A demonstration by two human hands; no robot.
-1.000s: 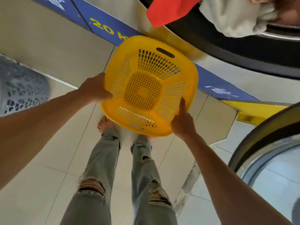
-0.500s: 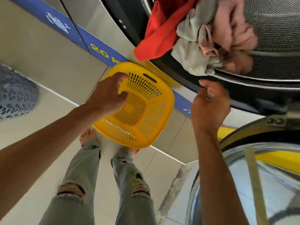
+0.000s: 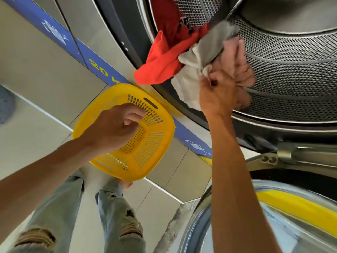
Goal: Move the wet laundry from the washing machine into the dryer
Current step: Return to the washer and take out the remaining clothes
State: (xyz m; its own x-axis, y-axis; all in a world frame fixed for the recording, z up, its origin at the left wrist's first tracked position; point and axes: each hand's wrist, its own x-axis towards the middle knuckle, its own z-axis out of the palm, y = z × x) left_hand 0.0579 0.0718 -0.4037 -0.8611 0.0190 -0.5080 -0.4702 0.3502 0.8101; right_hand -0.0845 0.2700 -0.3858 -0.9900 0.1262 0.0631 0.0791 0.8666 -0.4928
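Pale floor tiles point(image 3: 31, 136) run along the foot of a steel machine front, which carries a blue strip point(image 3: 102, 69) with yellow "20" lettering. At the far left edge sits a grey perforated object point(image 3: 6, 106), blurred and cut off by the frame.

Lower left, the person's legs in ripped light jeans point(image 3: 116, 216) stand on the tiles. Above them a yellow slotted basket point(image 3: 149, 143) sits by the machine's base, just under the door opening; nothing lies in it. The left hand point(image 3: 113, 128) hangs over the basket's near side with fingers loosely curled, gripping nothing (whether it touches the rim, I cannot tell).

Further right, wet laundry spills over the lip of the washing machine drum point(image 3: 291, 70), whose perforated metal wall fills the upper right. A red garment point(image 3: 164, 61) droops lowest on the left of the pile, its corner hanging out past the door seal. Beside it lies a whitish-grey cloth point(image 3: 198, 64), then a pink cloth point(image 3: 237, 66). The right hand point(image 3: 218, 92) is clenched around the bunched whitish and pink fabric at the drum's mouth.

Bottom right, the open round door point(image 3: 273, 216) shows glass and a yellow band.
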